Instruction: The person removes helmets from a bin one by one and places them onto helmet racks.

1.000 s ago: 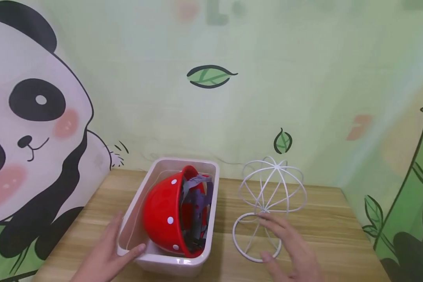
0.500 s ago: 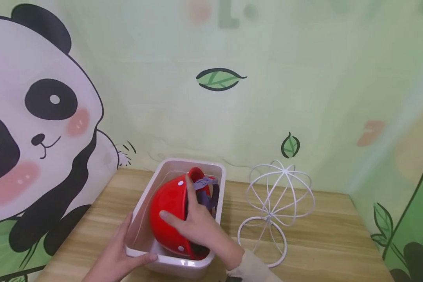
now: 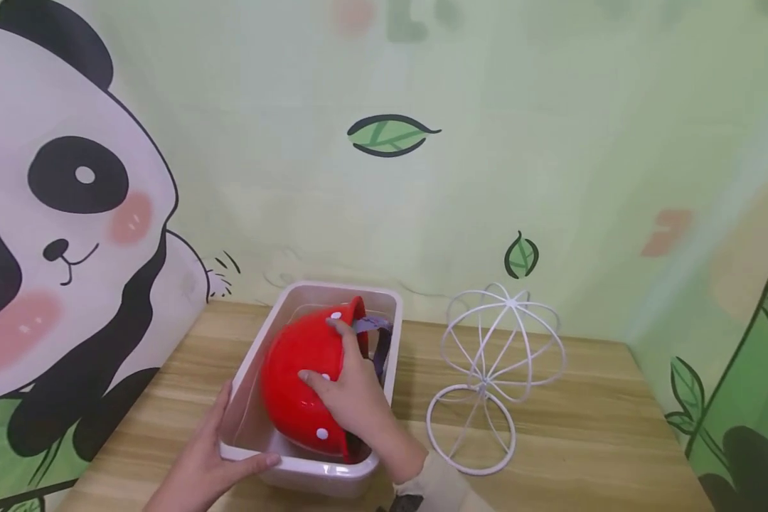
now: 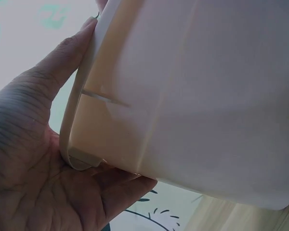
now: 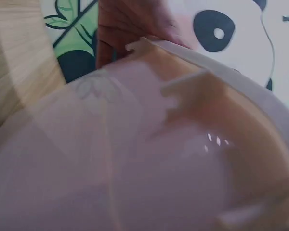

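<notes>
A red hard hat (image 3: 288, 380) with white dots lies on its side in a white plastic bin (image 3: 323, 468). My right hand (image 3: 356, 397) holds the hat by its brim side, with the thumb and a finger on the red shell; the other fingers are hidden. Grey and purple straps (image 3: 376, 326) show inside the hat. At the bin's near left corner my left hand (image 3: 208, 459) grips the rim. The left wrist view shows that hand (image 4: 43, 139) around the rim against the bin's outer wall (image 4: 207, 106). In the right wrist view, the bin wall (image 5: 111, 159) hides the right hand.
To the right of the bin, a white wire stand (image 3: 510, 304) with a round cage top and ring base stands on the wooden table (image 3: 582, 427). Behind the table rises a green wall (image 3: 281, 178) printed with a panda and leaves.
My right hand has moved left from near the wire stand to the hard hat and taken hold of it. The hat has turned slightly in the bin. My left hand has stayed on the rim.
</notes>
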A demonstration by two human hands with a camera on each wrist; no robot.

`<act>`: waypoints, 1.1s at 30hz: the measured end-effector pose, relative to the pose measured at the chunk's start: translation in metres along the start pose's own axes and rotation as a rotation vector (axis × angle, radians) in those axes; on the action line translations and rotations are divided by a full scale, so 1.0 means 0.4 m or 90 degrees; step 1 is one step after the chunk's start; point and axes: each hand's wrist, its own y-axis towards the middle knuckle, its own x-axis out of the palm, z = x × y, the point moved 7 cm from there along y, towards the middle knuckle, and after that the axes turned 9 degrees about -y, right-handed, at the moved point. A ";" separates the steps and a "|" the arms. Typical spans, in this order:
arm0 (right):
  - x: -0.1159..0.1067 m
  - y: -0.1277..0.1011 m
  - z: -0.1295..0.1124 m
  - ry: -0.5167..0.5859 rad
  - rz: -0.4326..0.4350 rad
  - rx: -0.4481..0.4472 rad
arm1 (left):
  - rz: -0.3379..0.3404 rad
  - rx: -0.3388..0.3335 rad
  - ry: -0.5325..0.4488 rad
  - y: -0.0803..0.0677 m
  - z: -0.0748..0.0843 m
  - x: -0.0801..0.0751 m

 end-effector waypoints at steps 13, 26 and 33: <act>-0.242 -0.095 -0.117 0.491 0.128 -0.168 | -0.013 -0.010 -0.053 0.005 -0.001 0.002; -0.450 -0.261 -0.154 0.631 0.279 -0.384 | 0.014 0.043 -0.014 0.000 0.003 0.001; -0.537 -0.300 -0.132 0.686 0.375 -0.418 | 0.051 0.115 0.033 -0.012 0.030 0.000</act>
